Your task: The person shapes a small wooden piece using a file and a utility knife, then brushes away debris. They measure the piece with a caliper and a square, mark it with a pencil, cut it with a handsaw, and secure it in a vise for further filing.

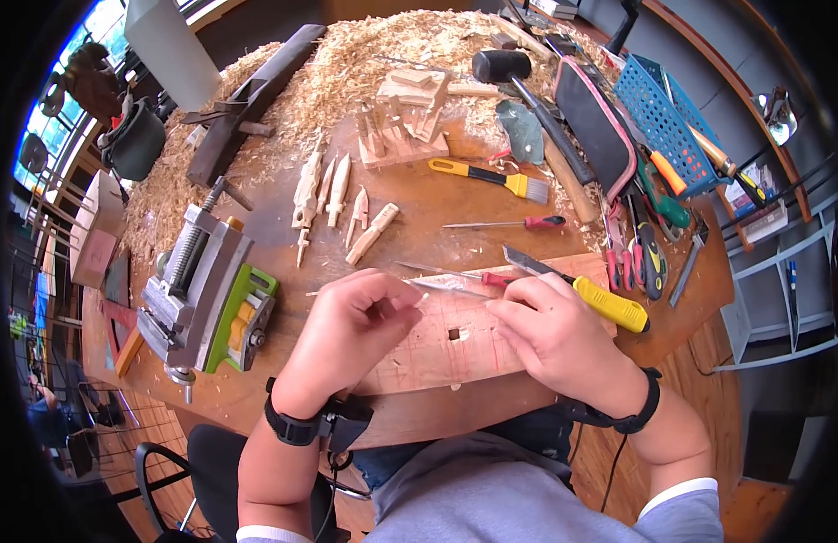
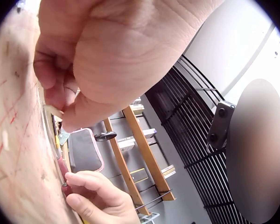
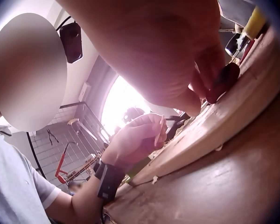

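My left hand (image 1: 351,321) pinches a thin pale wooden stick (image 1: 424,300) between thumb and fingers, above a wooden board (image 1: 410,362). In the left wrist view the stick's tip (image 2: 53,111) shows at the fingertips. My right hand (image 1: 563,330) is at the right part of the board, fingers bent and low over it. A thin metal blade (image 1: 455,288) runs left from by those fingertips; I cannot tell whether they hold it. A red tool handle (image 1: 498,280) is just beyond them. The board has red pencil lines and a square hole (image 1: 453,334).
A yellow-handled cutter (image 1: 609,303) lies right of the right hand. A bench vise (image 1: 197,290) stands left. Carved wooden pieces (image 1: 337,190), a brush (image 1: 491,179), a mallet (image 1: 502,66) and a blue basket (image 1: 667,118) lie farther back, among wood shavings (image 1: 374,45).
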`<state>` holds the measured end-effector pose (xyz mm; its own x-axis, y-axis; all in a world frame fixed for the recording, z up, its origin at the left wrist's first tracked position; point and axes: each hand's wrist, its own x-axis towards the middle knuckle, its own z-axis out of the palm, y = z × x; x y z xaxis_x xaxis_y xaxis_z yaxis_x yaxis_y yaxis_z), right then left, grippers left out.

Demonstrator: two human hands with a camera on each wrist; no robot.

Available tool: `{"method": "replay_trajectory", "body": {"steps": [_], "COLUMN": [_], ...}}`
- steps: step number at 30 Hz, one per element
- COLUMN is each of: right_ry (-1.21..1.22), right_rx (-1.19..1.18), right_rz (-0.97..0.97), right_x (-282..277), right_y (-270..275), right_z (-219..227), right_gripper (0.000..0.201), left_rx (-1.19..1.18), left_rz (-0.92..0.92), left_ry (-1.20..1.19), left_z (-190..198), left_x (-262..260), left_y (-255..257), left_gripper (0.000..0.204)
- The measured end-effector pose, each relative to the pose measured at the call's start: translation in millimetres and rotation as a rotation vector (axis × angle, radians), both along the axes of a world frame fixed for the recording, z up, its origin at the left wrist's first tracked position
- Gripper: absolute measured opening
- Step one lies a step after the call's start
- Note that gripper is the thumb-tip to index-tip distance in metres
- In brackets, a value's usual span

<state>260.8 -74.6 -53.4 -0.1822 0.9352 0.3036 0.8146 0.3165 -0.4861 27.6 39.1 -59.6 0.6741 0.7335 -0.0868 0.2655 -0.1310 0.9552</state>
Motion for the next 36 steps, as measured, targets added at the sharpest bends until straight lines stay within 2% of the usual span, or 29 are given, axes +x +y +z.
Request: {"method": "replay_trajectory", "body": {"steps": [2, 8, 10, 12, 13, 19, 36], "right_ry": [-0.086, -0.139, 0.083, 0.168, 0.245, 0.341, 0.348], "right_rx": [0.029, 0.047, -0.047, -0.061, -0.069, -0.129, -0.123], "right_rz": [-0.020, 0.005, -0.010, 0.014, 0.040, 0.048, 0.002], "right_x": [0, 1, -4, -7, -8, -12, -16], "right_y": [-2, 0, -1, 1, 2, 5, 5], "right_z": [-6, -11, -8, -9, -10, -18, -17], "right_gripper": [0.025, 0.030, 0.031, 0.031, 0.031, 0.030, 0.029], "left_rx": [0.186, 0.309, 0.344, 0.397, 0.394, 0.414, 0.448], "left_rz": [0.064, 0.120, 0.118, 0.115, 0.110, 0.132, 0.167], "left_ry": [0.081, 0.167, 0.185, 0.185, 0.190, 0.221, 0.276], "left_z": [-3, -4, -5, -6, -6, -10, -8], "left_x": [1, 2, 3, 5, 5, 6, 14], "left_y": [1, 3, 2, 3, 3, 5, 2], "left_gripper": [0.012, 0.013, 0.013, 0.013, 0.013, 0.014, 0.011]}}
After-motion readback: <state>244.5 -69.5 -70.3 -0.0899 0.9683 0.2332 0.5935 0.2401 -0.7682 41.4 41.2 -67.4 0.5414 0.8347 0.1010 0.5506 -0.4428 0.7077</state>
